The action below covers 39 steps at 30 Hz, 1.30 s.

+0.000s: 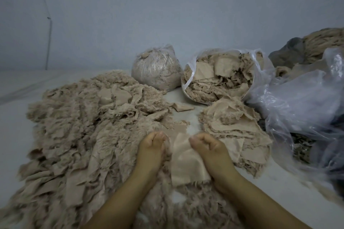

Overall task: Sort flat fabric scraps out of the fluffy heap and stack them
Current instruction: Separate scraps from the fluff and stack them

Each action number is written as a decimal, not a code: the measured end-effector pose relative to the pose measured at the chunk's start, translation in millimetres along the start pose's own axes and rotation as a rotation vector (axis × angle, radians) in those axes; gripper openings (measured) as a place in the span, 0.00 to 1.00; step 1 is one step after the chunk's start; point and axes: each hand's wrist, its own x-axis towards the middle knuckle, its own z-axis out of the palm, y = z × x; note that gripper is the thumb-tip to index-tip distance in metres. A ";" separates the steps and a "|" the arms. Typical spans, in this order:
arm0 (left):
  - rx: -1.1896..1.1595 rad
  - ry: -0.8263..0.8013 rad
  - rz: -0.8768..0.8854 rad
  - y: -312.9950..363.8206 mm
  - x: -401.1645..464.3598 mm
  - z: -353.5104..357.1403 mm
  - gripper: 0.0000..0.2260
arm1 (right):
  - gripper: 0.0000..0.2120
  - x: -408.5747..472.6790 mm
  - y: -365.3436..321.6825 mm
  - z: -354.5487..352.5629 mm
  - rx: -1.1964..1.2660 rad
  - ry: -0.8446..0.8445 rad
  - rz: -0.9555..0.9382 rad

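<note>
A wide heap of beige fluffy scraps spreads over the left and the front of the white surface. To the right lies a stack of flat beige scraps. Between them, low in the middle, a flat beige scrap hangs from my right hand, whose curled fingers pinch its upper right edge. My left hand is curled too and grips fluffy fibres at the scrap's upper left edge; whether it also holds the scrap itself is blurred.
A tied plastic bag of fluff and an open plastic bag of scraps stand at the back. Crumpled clear plastic and more fabric fill the right side. A small loose scrap lies on the bare white surface.
</note>
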 end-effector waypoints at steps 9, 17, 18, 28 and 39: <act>-0.043 -0.187 -0.123 -3.2 -13.0 9.8 0.11 | 0.06 -2.2 3.3 3.5 0.088 0.006 -0.014; -0.122 -0.077 -0.146 1.3 -5.4 2.0 0.08 | 0.21 0.1 3.7 -9.2 0.015 -0.020 0.123; -0.120 -0.096 -0.147 1.1 -6.4 3.2 0.09 | 0.23 -1.6 2.9 -6.2 0.008 -0.112 0.154; -0.344 -0.109 -0.107 14.4 -0.1 -10.5 0.09 | 0.22 -5.7 -0.1 -1.6 0.096 -0.283 0.246; -0.206 -0.123 -0.054 9.3 0.8 -12.7 0.11 | 0.15 -4.4 -1.3 -9.1 0.153 -0.192 0.204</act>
